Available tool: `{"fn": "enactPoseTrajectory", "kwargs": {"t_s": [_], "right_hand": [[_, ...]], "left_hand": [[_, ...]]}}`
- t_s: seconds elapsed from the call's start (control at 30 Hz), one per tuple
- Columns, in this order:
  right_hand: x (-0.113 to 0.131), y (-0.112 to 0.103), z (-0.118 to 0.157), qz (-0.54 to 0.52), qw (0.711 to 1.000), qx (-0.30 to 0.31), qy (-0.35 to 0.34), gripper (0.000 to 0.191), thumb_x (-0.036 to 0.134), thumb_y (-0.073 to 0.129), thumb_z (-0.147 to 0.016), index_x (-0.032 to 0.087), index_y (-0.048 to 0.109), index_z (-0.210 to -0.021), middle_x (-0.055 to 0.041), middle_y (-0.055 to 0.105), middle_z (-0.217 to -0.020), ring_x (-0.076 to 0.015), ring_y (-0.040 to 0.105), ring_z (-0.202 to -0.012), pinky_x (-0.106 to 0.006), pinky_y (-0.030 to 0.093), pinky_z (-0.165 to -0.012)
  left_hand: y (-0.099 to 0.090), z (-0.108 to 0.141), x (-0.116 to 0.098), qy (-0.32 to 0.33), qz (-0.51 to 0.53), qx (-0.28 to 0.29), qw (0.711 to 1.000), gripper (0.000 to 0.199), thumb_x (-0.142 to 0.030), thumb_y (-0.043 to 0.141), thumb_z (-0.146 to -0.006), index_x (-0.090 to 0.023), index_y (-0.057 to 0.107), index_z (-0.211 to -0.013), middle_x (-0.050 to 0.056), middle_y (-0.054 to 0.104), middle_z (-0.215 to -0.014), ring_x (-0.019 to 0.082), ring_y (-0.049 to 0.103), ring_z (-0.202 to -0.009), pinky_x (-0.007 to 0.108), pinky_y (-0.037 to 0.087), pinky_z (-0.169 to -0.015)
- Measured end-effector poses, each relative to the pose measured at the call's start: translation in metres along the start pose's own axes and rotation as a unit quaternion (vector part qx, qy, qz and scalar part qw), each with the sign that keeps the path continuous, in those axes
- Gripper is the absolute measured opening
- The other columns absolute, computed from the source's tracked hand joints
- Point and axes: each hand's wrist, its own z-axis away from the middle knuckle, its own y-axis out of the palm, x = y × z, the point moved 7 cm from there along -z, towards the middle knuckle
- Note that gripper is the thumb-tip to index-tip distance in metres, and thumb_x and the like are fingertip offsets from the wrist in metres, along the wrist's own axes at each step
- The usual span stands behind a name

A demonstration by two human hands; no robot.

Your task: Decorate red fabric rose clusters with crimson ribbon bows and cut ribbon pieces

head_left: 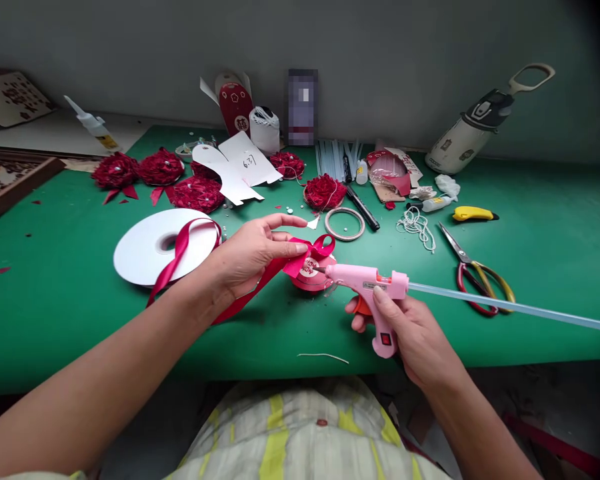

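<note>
The left fingers [293,249] pinch the ribbon [294,261]; the right fingers [387,308] grip the glue gun [373,280]. Its nozzle is best kept clear of the left fingertips.

1 bottle [467,133], tilted

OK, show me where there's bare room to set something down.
Bare tabletop lies right of the yellow cutter, behind the glue stick, and left of the white spool, bar small red scraps. Crowded: the back, from red rosettes to bottle.
</note>
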Motion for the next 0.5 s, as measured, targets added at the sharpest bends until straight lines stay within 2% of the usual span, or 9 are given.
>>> {"fn": "enactPoseTrajectory", "kwargs": {"t_s": [0.1,0.23,0.37,0.5], "right_hand": [[0.005,0.003,-0.007,0.037,0.999,-0.004,-0.003,0.048,0.056,0.051,-0.084,0.012,0.068,-0.084,-0.007,0.067,-0.068,-0.014,0.059,-0.062,-0.021,0.042,-0.052],[0.008,0.004,-0.012,0.078,0.997,-0.009,-0.022,0.048,0.056,0.049,-0.085,0.012,0.067,-0.082,-0.0062,0.065,-0.067,-0.0139,0.057,-0.062,-0.023,0.044,-0.055],[0.008,0.006,-0.009,0.116,0.993,-0.01,-0.01,0.048,0.057,0.048,-0.085,0.013,0.065,-0.085,-0.0056,0.063,-0.068,-0.0139,0.055,-0.061,-0.022,0.039,-0.047],[0.004,0.005,-0.005,0.155,0.988,-0.018,-0.005,0.047,0.057,0.049,-0.084,0.013,0.065,-0.088,-0.0046,0.06,-0.069,-0.0115,0.047,-0.054,-0.021,0.035,-0.041]], "left_hand": [[-0.003,0.0,0.001,0.002,0.006,-0.005,1.0,0.047,-0.015,0.073,-0.07,-0.014,0.057,-0.113,0.004,0.067,-0.08,0.014,0.066,-0.073,0.026,0.051,-0.07],[-0.005,0.001,0.004,0.006,0.011,-0.004,1.0,0.043,-0.015,0.072,-0.071,-0.014,0.059,-0.112,0.004,0.066,-0.08,0.013,0.065,-0.073,0.022,0.05,-0.066],[-0.006,0.0,0.008,0.008,0.027,-0.007,1.0,0.043,-0.013,0.072,-0.07,-0.013,0.059,-0.111,0.004,0.067,-0.078,0.012,0.065,-0.069,0.021,0.049,-0.064],[-0.006,-0.002,0.017,0.014,0.05,0.003,0.999,0.043,-0.015,0.072,-0.071,-0.014,0.06,-0.111,0.006,0.069,-0.083,0.016,0.067,-0.075,0.023,0.051,-0.068]]}}
